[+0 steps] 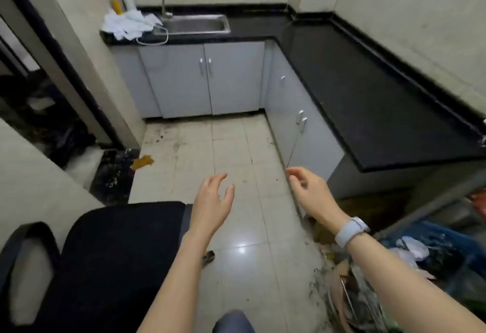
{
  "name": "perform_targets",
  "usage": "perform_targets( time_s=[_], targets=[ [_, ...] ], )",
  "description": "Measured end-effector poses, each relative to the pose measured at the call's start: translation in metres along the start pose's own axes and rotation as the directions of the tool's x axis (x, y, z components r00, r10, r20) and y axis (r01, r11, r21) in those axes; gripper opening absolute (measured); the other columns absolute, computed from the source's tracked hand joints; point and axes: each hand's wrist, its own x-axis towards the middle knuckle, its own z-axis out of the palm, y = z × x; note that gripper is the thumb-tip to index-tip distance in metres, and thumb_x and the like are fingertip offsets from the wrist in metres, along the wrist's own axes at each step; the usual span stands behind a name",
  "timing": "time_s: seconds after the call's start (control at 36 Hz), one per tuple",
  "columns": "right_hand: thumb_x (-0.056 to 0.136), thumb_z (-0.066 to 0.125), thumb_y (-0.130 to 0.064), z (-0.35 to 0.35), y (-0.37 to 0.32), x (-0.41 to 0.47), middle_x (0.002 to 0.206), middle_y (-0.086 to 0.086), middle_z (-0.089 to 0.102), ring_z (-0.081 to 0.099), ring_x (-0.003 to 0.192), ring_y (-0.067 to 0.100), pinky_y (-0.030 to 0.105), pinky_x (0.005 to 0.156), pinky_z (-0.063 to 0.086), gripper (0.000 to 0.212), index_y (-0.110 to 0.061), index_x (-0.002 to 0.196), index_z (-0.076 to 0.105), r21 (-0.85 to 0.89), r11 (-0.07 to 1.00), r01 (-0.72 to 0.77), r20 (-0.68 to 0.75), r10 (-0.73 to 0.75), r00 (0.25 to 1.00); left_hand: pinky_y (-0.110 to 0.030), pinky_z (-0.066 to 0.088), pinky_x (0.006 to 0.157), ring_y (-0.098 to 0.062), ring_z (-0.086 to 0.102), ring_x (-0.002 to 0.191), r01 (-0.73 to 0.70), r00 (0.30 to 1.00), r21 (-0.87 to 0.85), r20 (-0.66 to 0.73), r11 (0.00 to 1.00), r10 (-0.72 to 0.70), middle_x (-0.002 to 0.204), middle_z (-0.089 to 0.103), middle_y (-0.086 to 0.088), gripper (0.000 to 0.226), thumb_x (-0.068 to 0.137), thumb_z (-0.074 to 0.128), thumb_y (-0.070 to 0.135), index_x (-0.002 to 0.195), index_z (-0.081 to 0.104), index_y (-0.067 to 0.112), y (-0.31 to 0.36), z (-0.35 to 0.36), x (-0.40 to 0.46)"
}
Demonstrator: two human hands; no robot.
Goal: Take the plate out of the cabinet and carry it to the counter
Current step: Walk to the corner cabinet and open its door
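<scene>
No plate is in view. Grey cabinets stand under an L-shaped black counter (368, 101): one pair of doors (205, 80) beneath the sink at the back, more doors (297, 122) along the right run. All doors are shut. My left hand (213, 201) hovers over the floor tiles with fingers spread and nothing in it. My right hand (307, 190), with a white watch on its wrist, is held out near the end of the right cabinet run, fingers loosely curled and holding nothing.
A steel sink (194, 24) with a tap sits at the back, crumpled white cloth (128, 23) beside it. A black office chair (100, 261) fills the lower left. Rubbish and bags (410, 267) lie at the lower right. The tiled floor (236, 153) is dirty.
</scene>
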Motion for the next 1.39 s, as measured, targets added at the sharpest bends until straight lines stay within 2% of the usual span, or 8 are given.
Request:
perform_targets(
  time_s=[0.19,0.36,0.58,0.75,0.89,1.08,1.19,1.39],
  targets=[
    [0.092,0.043,-0.016,0.05,0.057,0.023,0.12,0.013,0.063,0.057,0.111,0.022,0.03,0.095,0.043,0.03,-0.008,0.118,0.056,0.04,0.978,-0.207,0.122,0.201,0.972,-0.037,0.036,0.109,-0.022,0.044,0.128,0.263,0.963,0.027,0.053,0.964,-0.264,0.138,0.048,-0.01,0.044,0.093,0.047,0.027,0.134,0.043,0.01,-0.054,0.033,0.01],
    [0.092,0.042,-0.017,0.08,0.073,0.089,0.119,0.01,0.064,0.057,0.111,0.021,0.033,0.099,0.044,0.03,-0.011,0.117,0.057,0.013,0.955,-0.297,0.19,0.289,0.938,-0.035,0.035,0.108,-0.024,0.044,0.128,0.27,0.958,0.105,0.073,0.957,-0.278,0.138,0.049,-0.011,0.044,0.093,0.046,0.025,0.133,0.043,0.009,-0.081,0.038,0.093],
    [0.093,0.04,-0.019,0.091,0.062,0.236,0.129,0.011,0.059,0.053,0.118,0.024,0.022,0.093,0.034,0.035,-0.009,0.123,0.052,-0.116,0.929,-0.351,0.278,0.37,0.886,-0.038,0.036,0.107,-0.024,0.043,0.128,0.213,0.934,0.227,0.24,0.95,-0.266,0.139,0.047,-0.011,0.045,0.093,0.043,0.031,0.134,0.042,0.012,-0.101,0.021,0.232],
    [0.093,0.039,-0.018,0.088,0.055,0.33,0.126,0.009,0.061,0.054,0.116,0.023,0.02,0.088,0.033,0.033,-0.009,0.121,0.054,-0.092,0.924,-0.37,0.245,0.381,0.891,-0.038,0.037,0.107,-0.025,0.044,0.128,0.217,0.929,0.253,0.245,0.943,-0.279,0.138,0.049,-0.011,0.044,0.093,0.045,0.029,0.133,0.044,0.011,-0.099,0.014,0.334],
    [0.092,0.041,-0.015,0.083,0.072,0.403,0.122,0.013,0.062,0.055,0.115,0.026,0.025,0.093,0.037,0.031,-0.008,0.117,0.057,-0.034,0.898,-0.439,0.212,0.436,0.875,-0.037,0.036,0.107,-0.024,0.044,0.128,0.216,0.922,0.246,0.268,0.945,-0.28,0.138,0.05,-0.009,0.043,0.092,0.045,0.027,0.132,0.045,0.011,-0.09,0.032,0.414],
    [0.091,0.04,-0.013,0.07,0.099,0.534,0.121,0.015,0.062,0.057,0.111,0.029,0.04,0.098,0.046,0.031,-0.006,0.117,0.057,0.037,0.886,-0.463,0.19,0.449,0.873,-0.034,0.038,0.105,-0.024,0.048,0.124,0.215,0.913,0.258,0.288,0.942,-0.288,0.137,0.05,-0.01,0.042,0.093,0.045,0.026,0.132,0.045,0.011,-0.077,0.067,0.541],
    [0.092,0.039,-0.012,0.051,0.105,0.617,0.121,0.016,0.063,0.055,0.114,0.027,0.026,0.092,0.039,0.031,-0.005,0.118,0.056,0.046,0.884,-0.466,0.211,0.447,0.869,-0.033,0.038,0.103,-0.025,0.049,0.123,0.242,0.905,0.264,0.286,0.934,-0.315,0.136,0.051,-0.011,0.041,0.093,0.045,0.025,0.132,0.046,0.01,-0.054,0.078,0.623],
    [0.094,0.037,-0.015,0.023,0.102,0.739,0.125,0.015,0.059,0.054,0.113,0.025,0.022,0.089,0.038,0.035,-0.006,0.125,0.05,0.066,0.901,-0.428,0.176,0.412,0.894,-0.032,0.039,0.102,-0.022,0.05,0.121,0.197,0.926,0.248,0.27,0.948,-0.263,0.134,0.053,-0.008,0.039,0.093,0.044,0.024,0.13,0.048,0.012,-0.012,0.097,0.75]
  ],
)
